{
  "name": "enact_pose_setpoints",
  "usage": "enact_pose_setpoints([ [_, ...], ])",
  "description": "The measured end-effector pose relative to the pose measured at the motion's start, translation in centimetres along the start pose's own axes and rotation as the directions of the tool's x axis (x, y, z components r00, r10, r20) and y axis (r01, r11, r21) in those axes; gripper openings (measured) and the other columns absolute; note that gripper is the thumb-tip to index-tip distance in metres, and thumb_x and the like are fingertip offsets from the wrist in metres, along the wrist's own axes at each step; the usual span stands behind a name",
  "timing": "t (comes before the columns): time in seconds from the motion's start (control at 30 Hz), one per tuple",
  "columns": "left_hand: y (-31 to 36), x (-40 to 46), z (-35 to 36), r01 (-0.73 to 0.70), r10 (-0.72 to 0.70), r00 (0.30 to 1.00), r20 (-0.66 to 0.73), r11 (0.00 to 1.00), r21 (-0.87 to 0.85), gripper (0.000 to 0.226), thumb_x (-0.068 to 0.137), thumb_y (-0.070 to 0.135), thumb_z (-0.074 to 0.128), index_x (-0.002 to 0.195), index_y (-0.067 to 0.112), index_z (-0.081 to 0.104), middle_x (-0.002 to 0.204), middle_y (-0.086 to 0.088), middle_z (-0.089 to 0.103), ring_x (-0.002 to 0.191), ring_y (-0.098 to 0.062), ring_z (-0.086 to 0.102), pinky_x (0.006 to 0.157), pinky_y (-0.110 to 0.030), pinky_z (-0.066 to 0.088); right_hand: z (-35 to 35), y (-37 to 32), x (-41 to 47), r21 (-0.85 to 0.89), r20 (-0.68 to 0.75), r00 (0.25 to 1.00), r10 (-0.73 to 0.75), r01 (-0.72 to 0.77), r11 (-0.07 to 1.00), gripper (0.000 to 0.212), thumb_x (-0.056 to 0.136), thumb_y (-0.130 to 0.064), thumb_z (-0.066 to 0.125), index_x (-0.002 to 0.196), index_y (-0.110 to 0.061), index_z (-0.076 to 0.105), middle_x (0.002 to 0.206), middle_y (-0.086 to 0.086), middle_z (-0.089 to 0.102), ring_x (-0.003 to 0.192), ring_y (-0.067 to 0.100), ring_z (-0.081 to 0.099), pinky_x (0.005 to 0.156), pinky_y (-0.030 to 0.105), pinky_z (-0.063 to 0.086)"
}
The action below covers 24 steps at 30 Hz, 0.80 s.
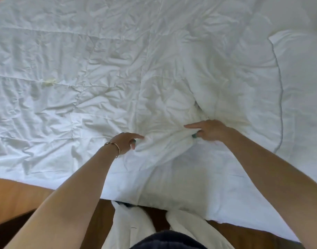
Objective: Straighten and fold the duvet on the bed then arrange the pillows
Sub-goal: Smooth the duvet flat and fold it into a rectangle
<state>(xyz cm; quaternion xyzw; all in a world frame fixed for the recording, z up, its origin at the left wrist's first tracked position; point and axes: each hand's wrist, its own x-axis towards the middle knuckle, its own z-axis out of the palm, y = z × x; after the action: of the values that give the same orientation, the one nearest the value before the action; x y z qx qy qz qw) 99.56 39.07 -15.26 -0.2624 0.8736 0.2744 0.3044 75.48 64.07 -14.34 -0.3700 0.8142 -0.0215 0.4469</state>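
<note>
A white quilted duvet (100, 78) covers almost the whole bed, wrinkled, with a bunched ridge near its front middle. My left hand (126, 143), a bracelet on its wrist, pinches the left end of that ridge between thumb and fingers. My right hand (208, 131) grips the ridge's right end, index finger stretched out to the left. At the far right lies a white pillow (301, 83), partly out of frame, beside the duvet's piped edge (279, 87).
The wooden bed frame (15, 196) runs along the near edge at the left and lower right. Part of the duvet hangs over the front edge toward my body, and white fabric (129, 227) drapes down by my legs.
</note>
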Motion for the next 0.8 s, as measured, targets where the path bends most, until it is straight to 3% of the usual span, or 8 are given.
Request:
enact_pose_setpoints([
  [0.07,2.9,-0.5,0.8,-0.04,0.032,0.997,0.066,0.993,0.11,0.05,0.095,0.036,0.051,0.14,0.051,0.035,0.122,0.012,0.06,0.12,-0.017,0.049,0.099,-0.033,0.043,-2.5,1.8,-2.4,-0.057,0.102,0.995,-0.014,0.02,0.998,0.05,0.092,-0.049,0.057,0.139,-0.052,0.039,0.154,-0.011,0.033,0.138,0.018,0.035,0.108,0.026,0.032],
  [0.17,7.3,-1.0,4.2,-0.114,0.099,0.982,0.16,0.989,0.089,0.104,0.062,0.073,0.063,0.144,0.059,0.0,0.157,0.011,0.015,0.144,-0.021,0.015,0.115,-0.047,0.023,-2.9,2.4,-4.8,-0.134,0.194,0.98,-0.042,0.069,0.989,0.059,0.085,-0.058,0.061,0.139,-0.055,0.037,0.15,-0.016,0.038,0.136,0.014,0.038,0.107,0.029,0.033],
  [0.27,11.2,-1.1,8.0,-0.257,0.213,0.957,0.195,0.937,0.237,0.115,0.07,0.063,0.068,0.142,0.053,-0.021,0.16,0.013,-0.004,0.147,-0.019,0.002,0.117,-0.057,0.01,1.0,3.0,-5.5,-0.28,0.141,0.989,-0.032,0.07,0.957,0.079,0.078,-0.068,0.061,0.146,-0.05,0.026,0.148,-0.009,0.042,0.131,0.018,0.043,0.1,0.03,0.036],
  [0.37,12.5,0.0,10.1,-0.265,0.254,0.964,0.074,0.915,0.305,0.086,0.097,0.025,0.05,0.141,0.05,-0.02,0.155,0.007,0.023,0.141,-0.02,0.025,0.117,-0.05,0.018,6.1,5.9,-6.7,-0.388,-0.075,0.997,0.003,-0.032,0.921,0.1,0.072,-0.07,0.065,0.151,-0.039,0.012,0.15,0.001,0.034,0.136,0.025,0.033,0.111,0.038,0.023],
  [0.5,13.1,0.9,10.8,-0.247,0.237,0.967,0.09,0.962,0.117,0.091,0.085,0.061,0.056,0.146,0.052,-0.01,0.159,0.01,0.01,0.148,-0.022,0.003,0.116,-0.06,0.006,10.5,9.9,-9.3,-0.357,-0.394,0.914,0.099,-0.252,0.9,0.129,0.04,-0.055,0.092,0.147,-0.025,0.026,0.149,0.017,0.029,0.135,0.044,0.028,0.111,0.061,0.018],
  [0.6,14.6,1.1,11.7,-0.344,0.32,0.935,0.153,0.923,0.174,0.099,0.079,0.068,0.058,0.144,0.052,-0.016,0.161,0.009,0.0,0.148,-0.023,-0.006,0.114,-0.064,0.003,12.0,10.1,-10.5,-0.172,-0.527,0.823,0.212,-0.347,0.922,0.12,0.047,-0.041,0.093,0.146,-0.017,0.031,0.146,0.025,0.028,0.132,0.052,0.029,0.101,0.072,0.025],
  [0.67,15.5,1.7,12.6,-0.371,0.337,0.926,0.17,0.898,0.237,0.102,0.079,0.069,0.057,0.143,0.051,-0.02,0.161,0.009,-0.007,0.148,-0.026,-0.012,0.112,-0.066,0.001,12.6,10.7,-10.1,-0.037,-0.559,0.793,0.244,-0.318,0.947,0.114,0.058,-0.038,0.09,0.149,-0.024,0.023,0.152,0.025,0.018,0.137,0.051,0.023,0.102,0.072,0.031],
  [0.8,16.2,3.4,14.3,-0.285,0.236,0.955,0.18,0.899,0.333,0.097,0.083,0.067,0.053,0.142,0.051,-0.023,0.161,0.004,-0.011,0.146,-0.032,-0.016,0.109,-0.07,0.001,11.5,11.4,-7.6,-0.053,-0.413,0.886,0.213,-0.256,0.965,0.107,0.071,-0.044,0.081,0.15,-0.047,0.009,0.16,0.007,-0.013,0.148,0.032,-0.008,0.112,0.066,0.02],
])
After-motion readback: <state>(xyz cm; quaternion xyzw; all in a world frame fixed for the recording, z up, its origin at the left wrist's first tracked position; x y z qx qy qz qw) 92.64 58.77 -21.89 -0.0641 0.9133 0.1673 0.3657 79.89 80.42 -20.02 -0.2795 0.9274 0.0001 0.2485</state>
